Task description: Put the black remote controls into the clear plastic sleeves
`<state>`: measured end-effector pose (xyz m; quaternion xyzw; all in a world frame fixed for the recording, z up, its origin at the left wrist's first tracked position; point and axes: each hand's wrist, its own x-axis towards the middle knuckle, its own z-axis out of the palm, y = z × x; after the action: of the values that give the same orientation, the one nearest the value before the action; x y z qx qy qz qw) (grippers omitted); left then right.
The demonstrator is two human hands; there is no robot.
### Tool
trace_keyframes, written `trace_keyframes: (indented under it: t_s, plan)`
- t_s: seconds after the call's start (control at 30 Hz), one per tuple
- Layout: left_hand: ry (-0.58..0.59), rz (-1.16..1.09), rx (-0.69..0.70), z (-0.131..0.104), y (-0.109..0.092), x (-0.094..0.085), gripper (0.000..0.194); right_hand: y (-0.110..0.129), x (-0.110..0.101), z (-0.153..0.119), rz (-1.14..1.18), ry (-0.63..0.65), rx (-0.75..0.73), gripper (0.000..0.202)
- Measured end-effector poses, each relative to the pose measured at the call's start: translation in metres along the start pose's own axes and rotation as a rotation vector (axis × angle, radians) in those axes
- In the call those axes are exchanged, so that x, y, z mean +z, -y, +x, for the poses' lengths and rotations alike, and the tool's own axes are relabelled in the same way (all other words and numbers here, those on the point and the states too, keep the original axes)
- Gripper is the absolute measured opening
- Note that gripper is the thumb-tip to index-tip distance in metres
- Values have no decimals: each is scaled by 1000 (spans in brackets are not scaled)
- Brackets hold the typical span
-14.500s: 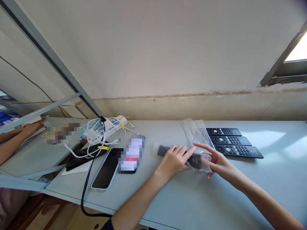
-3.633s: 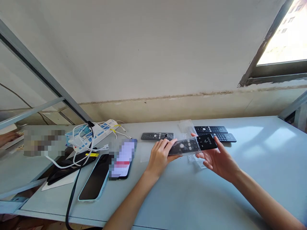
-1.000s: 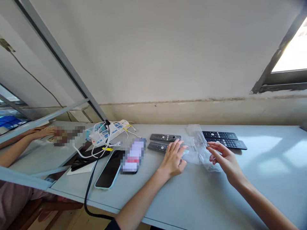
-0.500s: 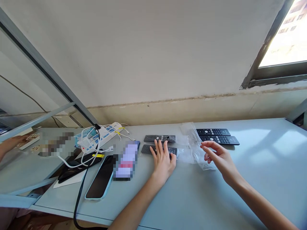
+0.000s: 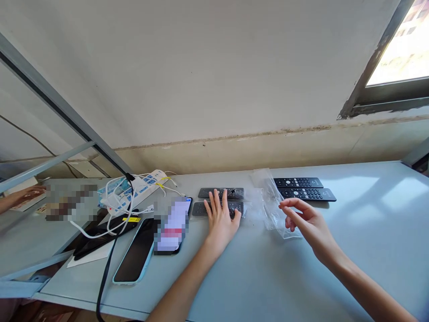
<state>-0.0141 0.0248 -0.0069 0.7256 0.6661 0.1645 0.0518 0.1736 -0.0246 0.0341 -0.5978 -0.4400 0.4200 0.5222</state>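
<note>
My left hand (image 5: pixel 221 222) lies with spread fingers over two dark remotes in clear plastic bags, the rear one (image 5: pixel 205 192) and the front one (image 5: pixel 200 209). Beside them on the right is a crumpled clear plastic bag (image 5: pixel 272 208). My right hand (image 5: pixel 306 223) is raised at that bag's right edge, thumb and index finger pressed together; whether they grip the thin plastic is hard to see. Two bare black remotes, a rear one (image 5: pixel 296 182) and a front one (image 5: pixel 310 194), lie side by side behind my right hand.
A white power strip (image 5: pixel 147 188) with tangled cables stands left, near a phone (image 5: pixel 136 252) and a second phone (image 5: pixel 173 226) with a lit, blurred screen. Another person's hand (image 5: pixel 28 194) is at far left, beyond a metal frame (image 5: pixel 67 107).
My left hand and the front bagged remote have shifted slightly left. The camera view has turned a little. My right hand keeps nearly the same pose.
</note>
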Motion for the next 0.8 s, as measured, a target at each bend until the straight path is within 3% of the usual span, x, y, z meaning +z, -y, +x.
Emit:
trace_keyframes:
  t_s: [0.37,0.6,0.8]
  plan:
    - [83,-20,74,5,-2,0,51,-10,-2,-1,-10,99,0,35]
    - [135,-54,119,8,2,-9,44,-2,3,-2,5,25,0,38]
    - [114,-14,60,10,13,-11,61,4,4,-2,-3,23,46,43]
